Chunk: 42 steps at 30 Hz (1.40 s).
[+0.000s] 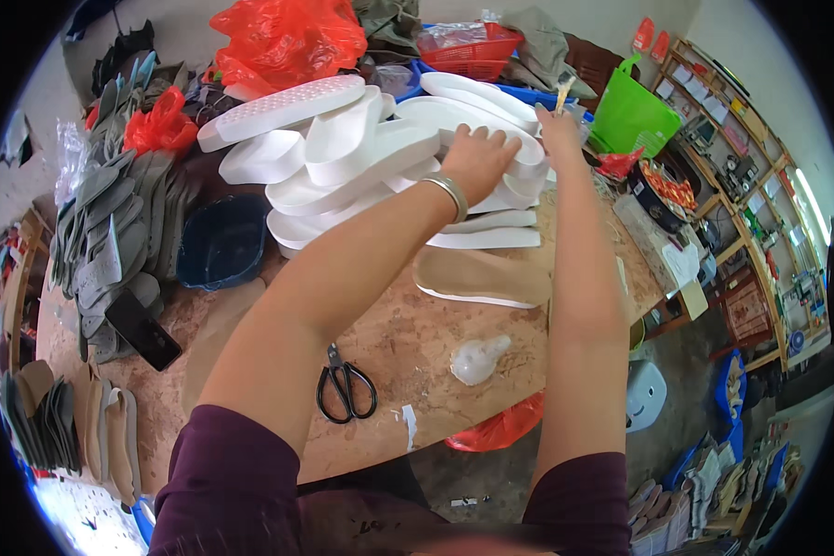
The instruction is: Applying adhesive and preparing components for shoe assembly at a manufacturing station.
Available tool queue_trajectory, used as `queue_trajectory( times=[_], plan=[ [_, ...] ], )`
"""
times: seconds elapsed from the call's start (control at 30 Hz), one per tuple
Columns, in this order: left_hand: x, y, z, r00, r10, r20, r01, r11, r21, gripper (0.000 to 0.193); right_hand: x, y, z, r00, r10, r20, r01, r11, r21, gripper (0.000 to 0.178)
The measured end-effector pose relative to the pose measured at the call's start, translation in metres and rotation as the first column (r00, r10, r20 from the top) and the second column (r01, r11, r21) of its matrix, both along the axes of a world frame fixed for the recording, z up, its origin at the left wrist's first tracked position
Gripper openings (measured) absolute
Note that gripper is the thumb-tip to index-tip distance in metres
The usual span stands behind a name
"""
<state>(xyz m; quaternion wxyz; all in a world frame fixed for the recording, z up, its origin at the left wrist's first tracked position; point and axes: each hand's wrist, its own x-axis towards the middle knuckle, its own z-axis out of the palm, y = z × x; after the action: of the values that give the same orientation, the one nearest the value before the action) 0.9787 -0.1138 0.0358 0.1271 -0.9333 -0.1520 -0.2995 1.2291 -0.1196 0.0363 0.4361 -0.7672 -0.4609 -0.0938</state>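
A heap of thick white shoe soles point(371, 153) lies across the far middle of the table. My left hand point(480, 165) reaches onto its right part, fingers bent over a white shoe sole point(526, 153); the fingertips are partly hidden. Just right of it, my right hand point(560, 134) is closed around a small brush point(563, 90) pointing upward. Nearer to me, a sole with a tan top point(482, 277) and white edge lies flat below the heap.
Black-handled scissors point(347, 387) and a knotted clear plastic bag point(479, 359) lie nearer. Left are a dark blue basin point(221, 243), a phone point(143, 331) and stacked grey insoles point(111, 232). A green basket point(634, 113) stands far right, red bags point(287, 42) behind the heap.
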Motion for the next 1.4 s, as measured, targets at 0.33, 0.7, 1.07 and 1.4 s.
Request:
queue_trajectory(
  times=[0.33, 0.7, 1.07, 1.4],
  plan=[
    [0.000, 0.005, 0.006, 1.000, -0.024, -0.015, 0.023, 0.997, -0.071, 0.030, -0.019, 0.001, 0.065, 0.931, -0.050, -0.363, 0.212, 0.882, 0.422, 0.034],
    [-0.054, -0.022, 0.045, 0.967, -0.186, 0.174, 0.236, 0.913, -0.334, 0.054, 0.062, -0.145, 0.140, 0.586, 0.490, -0.646, -0.232, 0.864, 0.446, 0.037],
    [-0.473, -0.178, -0.046, 0.900, 0.027, 0.434, 0.428, 0.123, -0.895, 0.089, -0.367, -0.237, -0.031, 0.225, 0.617, -0.754, -0.438, 0.756, 0.487, 0.021],
    [-0.512, -0.288, -0.107, 0.514, 0.419, 0.749, 0.585, 0.467, -0.663, 0.120, -0.529, -0.259, -0.119, -0.247, 0.378, -0.892, -0.664, 0.605, 0.440, 0.023]
  ],
)
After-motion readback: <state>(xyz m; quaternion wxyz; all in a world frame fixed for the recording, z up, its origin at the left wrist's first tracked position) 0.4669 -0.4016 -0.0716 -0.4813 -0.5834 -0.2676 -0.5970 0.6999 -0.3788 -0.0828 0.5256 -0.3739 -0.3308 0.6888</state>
